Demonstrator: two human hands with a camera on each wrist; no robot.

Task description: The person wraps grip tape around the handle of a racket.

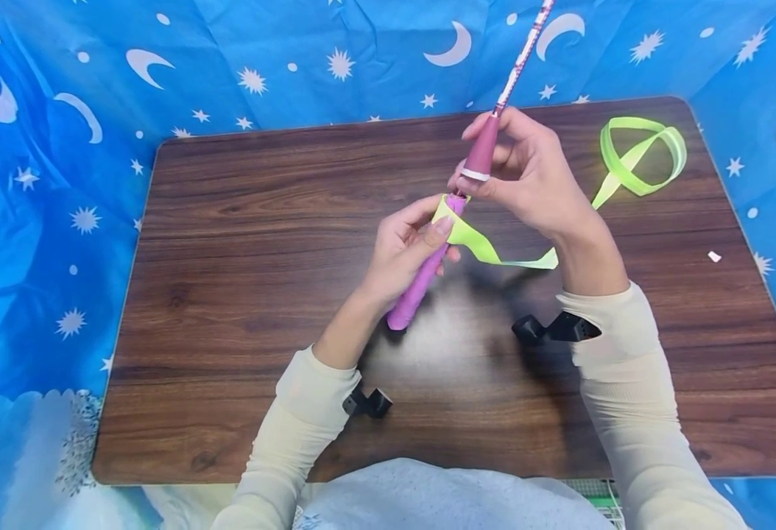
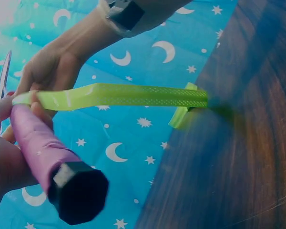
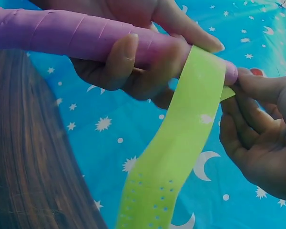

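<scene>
A badminton racket slants across the middle of the head view, its patterned shaft [image 1: 523,62] running out at the top. Purple wrap covers its handle [image 1: 417,291], which ends in a black butt cap [image 2: 81,193] in the left wrist view. My left hand [image 1: 404,254] grips the handle near its upper end, thumb on a lime-green grip tape [image 1: 470,239] that loops round there. Above it, my right hand [image 1: 534,173] holds the racket at the maroon cone [image 1: 482,147], fingertips by the tape's end. In the right wrist view the tape's free length [image 3: 181,143] hangs down.
The tape's far part [image 1: 643,158] lies looped at the back right of the brown wooden table [image 1: 242,294]. A small white scrap [image 1: 714,256] lies near the right edge. Blue cloth [image 1: 355,59] with moons and stars stands round the table.
</scene>
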